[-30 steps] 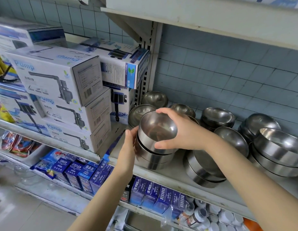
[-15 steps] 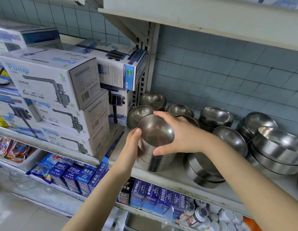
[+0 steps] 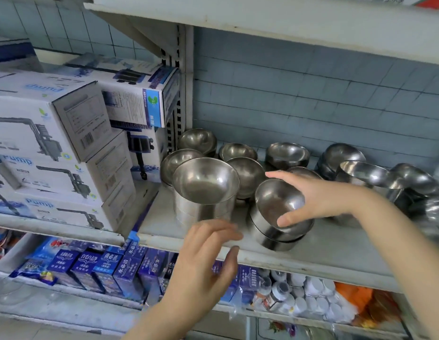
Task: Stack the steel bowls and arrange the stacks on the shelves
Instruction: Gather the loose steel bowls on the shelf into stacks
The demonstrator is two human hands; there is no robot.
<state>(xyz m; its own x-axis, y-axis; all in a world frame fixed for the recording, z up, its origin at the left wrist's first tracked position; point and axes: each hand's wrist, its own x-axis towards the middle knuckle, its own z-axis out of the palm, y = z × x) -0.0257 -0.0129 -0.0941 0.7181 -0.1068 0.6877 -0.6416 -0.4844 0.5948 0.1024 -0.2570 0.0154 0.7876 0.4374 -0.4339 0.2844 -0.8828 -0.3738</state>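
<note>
A tall stack of steel bowls (image 3: 205, 192) stands near the left end of the white shelf (image 3: 331, 253). My left hand (image 3: 208, 253) hovers just in front of it at the shelf's front edge, fingers spread, holding nothing. To the right sits a lower stack (image 3: 274, 235). My right hand (image 3: 319, 200) grips its tilted top bowl (image 3: 274, 204), thumb on the near rim and fingers over the far rim. Loose steel bowls (image 3: 287, 154) and more stacks (image 3: 341, 155) fill the back and right of the shelf.
White pump boxes (image 3: 54, 143) are piled on the shelf to the left, beside the slotted upright (image 3: 176, 94). An upper shelf (image 3: 262, 18) hangs overhead. Below are blue cartons (image 3: 103, 266) and white bottles (image 3: 309, 300).
Both hands let go of the tall left stack. My right hand moved right onto the lower stack's top bowl, and my left hand drew back toward the shelf's front edge.
</note>
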